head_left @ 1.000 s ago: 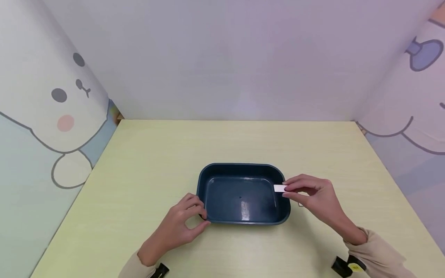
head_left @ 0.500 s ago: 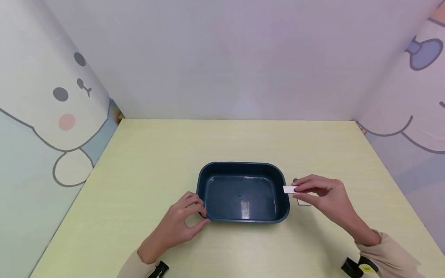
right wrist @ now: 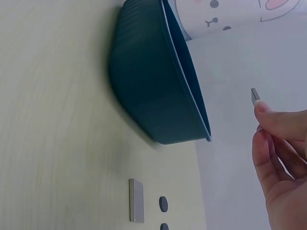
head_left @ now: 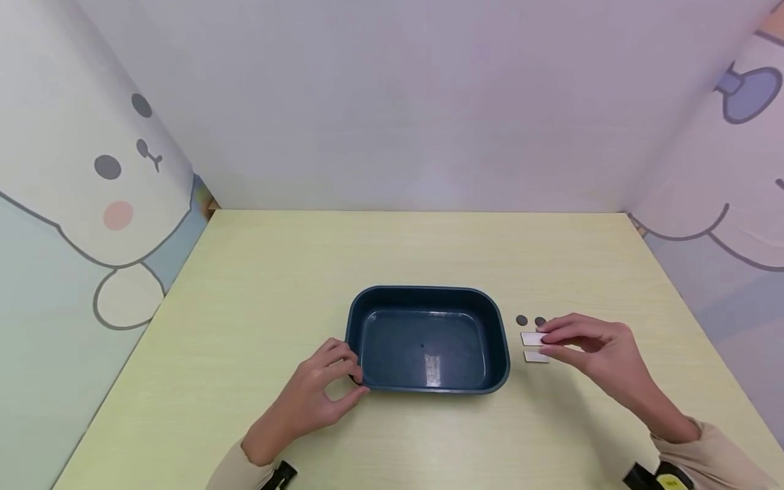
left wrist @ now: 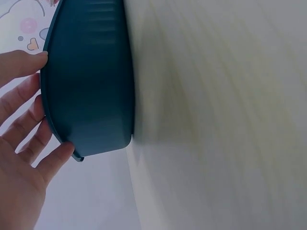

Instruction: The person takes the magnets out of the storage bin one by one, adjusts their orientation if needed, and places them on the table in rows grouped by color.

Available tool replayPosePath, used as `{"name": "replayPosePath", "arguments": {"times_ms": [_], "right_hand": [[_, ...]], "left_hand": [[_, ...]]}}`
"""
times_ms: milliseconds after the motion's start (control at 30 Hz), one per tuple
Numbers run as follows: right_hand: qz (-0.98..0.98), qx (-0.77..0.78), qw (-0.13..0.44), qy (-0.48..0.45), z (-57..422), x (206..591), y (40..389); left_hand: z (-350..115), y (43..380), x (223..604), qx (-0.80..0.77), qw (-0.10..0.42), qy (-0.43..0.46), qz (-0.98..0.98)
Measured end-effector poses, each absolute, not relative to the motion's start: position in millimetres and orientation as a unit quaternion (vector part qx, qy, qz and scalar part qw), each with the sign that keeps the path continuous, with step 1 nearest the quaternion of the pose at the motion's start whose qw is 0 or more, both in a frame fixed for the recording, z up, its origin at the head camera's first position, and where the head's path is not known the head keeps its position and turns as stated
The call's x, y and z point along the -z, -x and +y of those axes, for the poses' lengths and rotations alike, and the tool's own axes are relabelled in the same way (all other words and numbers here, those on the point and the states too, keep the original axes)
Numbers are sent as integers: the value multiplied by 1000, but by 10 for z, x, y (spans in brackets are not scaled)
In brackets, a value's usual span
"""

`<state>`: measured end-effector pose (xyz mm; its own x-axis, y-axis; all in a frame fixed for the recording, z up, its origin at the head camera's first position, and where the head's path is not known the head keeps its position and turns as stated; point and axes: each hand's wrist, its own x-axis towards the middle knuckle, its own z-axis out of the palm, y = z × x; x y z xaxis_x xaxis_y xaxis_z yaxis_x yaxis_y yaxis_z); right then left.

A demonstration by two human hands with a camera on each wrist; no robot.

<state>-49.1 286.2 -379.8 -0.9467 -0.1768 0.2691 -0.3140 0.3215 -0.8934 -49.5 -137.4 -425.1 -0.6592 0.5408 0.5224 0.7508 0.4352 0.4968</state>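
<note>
A dark blue plastic basin (head_left: 429, 390) stands on the table. My left hand (head_left: 315, 391) holds its near left corner, fingertips and thumb on the rim, as the left wrist view shows of the basin (left wrist: 91, 81). To the right of the basin, my right hand (head_left: 603, 347) pinches a thin silvery rectangular block (head_left: 531, 338) between thumb and fingertips. The right wrist view has that block (right wrist: 254, 96) raised off the table. A second silvery block (right wrist: 137, 200) lies flat on the tabletop below the right hand. Nothing is visible inside the basin.
Two small dark grey discs (head_left: 521, 320) lie on the table just right of the basin, beyond the blocks. Pale wood-look tabletop (head_left: 294, 272) surrounds everything. A plain wall (head_left: 398, 122) rises behind it, with cartoon-printed panels at both sides.
My right hand has moved right with its silvery block, from above the basin's right rim to beside the basin. The discs and second block have come into view. The left hand stays put.
</note>
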Motion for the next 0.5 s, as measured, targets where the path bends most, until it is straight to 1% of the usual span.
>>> {"name": "replayPosePath", "arguments": {"times_ms": [200,500], "right_hand": [[-820,-550,63,-146,2932,3836,475],[-800,-578,57,-153,3028,3871,475]], "left_hand": [[-1374,490,4265,369,144,387,-833],[-1372,508,4263,368,147,390,-831]]}}
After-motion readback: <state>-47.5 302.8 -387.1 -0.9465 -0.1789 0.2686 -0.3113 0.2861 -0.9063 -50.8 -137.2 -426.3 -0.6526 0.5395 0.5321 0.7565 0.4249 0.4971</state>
